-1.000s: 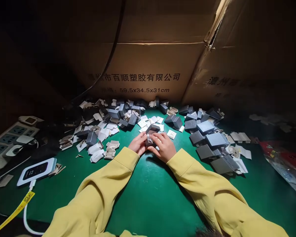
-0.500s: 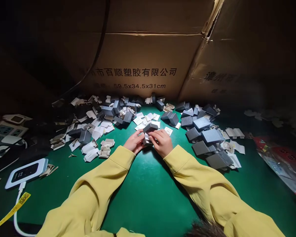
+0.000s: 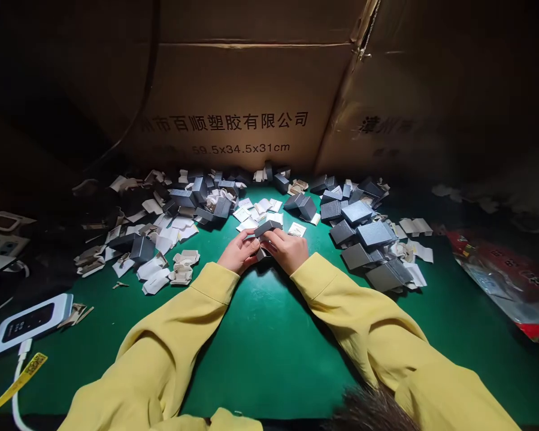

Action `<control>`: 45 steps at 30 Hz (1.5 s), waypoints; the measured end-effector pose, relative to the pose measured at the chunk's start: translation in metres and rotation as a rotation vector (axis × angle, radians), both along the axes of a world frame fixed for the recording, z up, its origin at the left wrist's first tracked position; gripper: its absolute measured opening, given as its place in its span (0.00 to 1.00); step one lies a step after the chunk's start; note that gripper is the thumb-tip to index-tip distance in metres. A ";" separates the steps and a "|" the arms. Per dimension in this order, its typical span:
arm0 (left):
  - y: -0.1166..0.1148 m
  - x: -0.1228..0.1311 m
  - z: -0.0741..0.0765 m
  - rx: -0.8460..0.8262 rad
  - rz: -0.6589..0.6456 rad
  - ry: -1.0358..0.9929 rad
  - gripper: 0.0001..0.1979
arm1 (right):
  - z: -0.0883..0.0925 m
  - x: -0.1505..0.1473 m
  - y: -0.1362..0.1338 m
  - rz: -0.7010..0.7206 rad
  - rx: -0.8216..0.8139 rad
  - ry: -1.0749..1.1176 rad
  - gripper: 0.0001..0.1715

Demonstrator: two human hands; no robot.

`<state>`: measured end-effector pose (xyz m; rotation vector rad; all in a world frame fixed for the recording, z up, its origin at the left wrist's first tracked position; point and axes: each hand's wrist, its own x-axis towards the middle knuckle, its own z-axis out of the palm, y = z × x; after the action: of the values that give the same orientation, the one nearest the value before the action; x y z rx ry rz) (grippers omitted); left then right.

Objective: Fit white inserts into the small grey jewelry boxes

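Observation:
Near the middle of the green table [image 3: 273, 341], my left hand [image 3: 239, 252] and my right hand [image 3: 289, 249] hold a small dark grey box [image 3: 268, 227] between them. Its lid part tilts up above the fingers, and a darker part shows below them. Fingers of both hands hide most of the box's middle. Just behind the hands lie white folded papers [image 3: 261, 208] and a white card [image 3: 297, 230]. Two grey boxes [image 3: 306, 208] rest behind my right hand.
Grey boxes [image 3: 376, 233] are piled at the right, with a red plastic bag [image 3: 498, 263] beyond. Boxes and white paper inserts [image 3: 155, 281] lie at the left. A white device [image 3: 32, 323] with a cable is at far left. Large cartons [image 3: 242, 78] stand behind.
The view has shifted slightly, so the scene sits further left and higher. My fingers have closed in around the box, covering the white inside that showed before.

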<state>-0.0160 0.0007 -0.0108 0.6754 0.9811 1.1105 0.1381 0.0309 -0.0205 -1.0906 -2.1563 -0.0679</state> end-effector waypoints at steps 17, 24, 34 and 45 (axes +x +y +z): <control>0.002 -0.004 0.000 -0.005 -0.006 -0.075 0.22 | -0.007 0.000 0.003 0.045 0.053 0.024 0.20; 0.004 -0.004 -0.004 0.015 -0.018 -0.077 0.22 | -0.008 0.002 0.006 0.060 0.018 0.030 0.17; 0.004 -0.004 -0.005 0.021 -0.027 -0.093 0.20 | -0.001 0.002 0.005 0.018 -0.024 -0.052 0.17; 0.002 -0.002 -0.001 0.048 -0.039 -0.061 0.22 | 0.002 0.002 0.004 -0.009 -0.027 -0.156 0.20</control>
<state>-0.0181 0.0026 -0.0114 0.6931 0.8883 1.1167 0.1396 0.0349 -0.0186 -1.1437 -2.2969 -0.1332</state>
